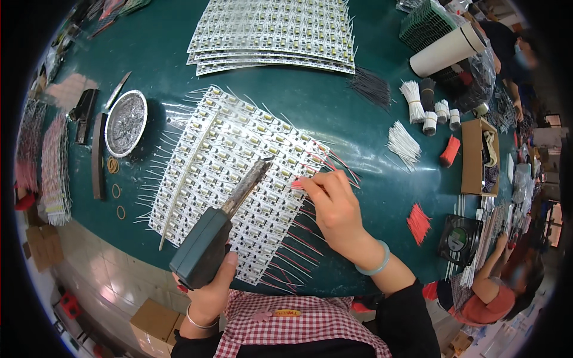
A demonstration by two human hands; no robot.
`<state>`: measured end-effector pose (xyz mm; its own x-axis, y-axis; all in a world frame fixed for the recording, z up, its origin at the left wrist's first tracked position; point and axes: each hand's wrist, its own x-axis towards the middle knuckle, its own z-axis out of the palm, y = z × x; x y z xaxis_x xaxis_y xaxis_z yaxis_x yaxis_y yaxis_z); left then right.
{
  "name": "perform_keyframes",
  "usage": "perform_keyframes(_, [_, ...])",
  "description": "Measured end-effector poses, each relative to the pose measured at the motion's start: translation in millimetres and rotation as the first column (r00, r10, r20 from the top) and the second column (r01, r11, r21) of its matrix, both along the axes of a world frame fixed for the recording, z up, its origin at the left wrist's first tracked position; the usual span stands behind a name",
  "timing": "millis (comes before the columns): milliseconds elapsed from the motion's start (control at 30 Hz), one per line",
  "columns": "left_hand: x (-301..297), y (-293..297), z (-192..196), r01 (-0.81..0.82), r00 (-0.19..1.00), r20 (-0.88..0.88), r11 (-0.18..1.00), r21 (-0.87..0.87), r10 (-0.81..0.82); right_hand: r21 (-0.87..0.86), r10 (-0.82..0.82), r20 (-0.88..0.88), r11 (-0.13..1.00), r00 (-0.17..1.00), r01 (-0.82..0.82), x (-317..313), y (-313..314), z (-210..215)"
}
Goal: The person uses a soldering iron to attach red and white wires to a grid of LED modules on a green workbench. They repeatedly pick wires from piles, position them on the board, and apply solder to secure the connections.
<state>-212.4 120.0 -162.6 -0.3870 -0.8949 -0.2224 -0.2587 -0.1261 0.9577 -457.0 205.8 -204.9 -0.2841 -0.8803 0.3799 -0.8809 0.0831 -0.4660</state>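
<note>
Left hand (208, 296) grips a soldering iron (202, 247) over a board (239, 128); right hand (337, 209) pinches what seems red wire (297, 185). Likely attaching wires; next move calls for steady alignment.

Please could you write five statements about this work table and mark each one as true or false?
1. The left hand holds a green-bodied soldering tool. True.
2. The right hand reaches into a bowl. False: it is at the right edge of the circuit-board panel.
3. Loose red wires lie right of that hand. True.
4. The stacked panels are red. False: they are mostly white.
5. A pale bracelet circles the right wrist. True.
</note>
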Motion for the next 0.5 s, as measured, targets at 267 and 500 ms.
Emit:
perform_keyframes(267, [-8.2,-2.6,7.0,-0.131,0.984,-0.108,0.983,0.127,0.145,-0.025,-0.248,0.112,0.967,0.962,0.253,-50.2,66.7,23.3])
perform_keyframes(500, [-9.4,0.7,3.0,-0.104,0.990,-0.085,0.988,0.112,0.114,0.119,-0.330,-0.108,0.932,0.938,0.342,-70.8,106.1,19.6])
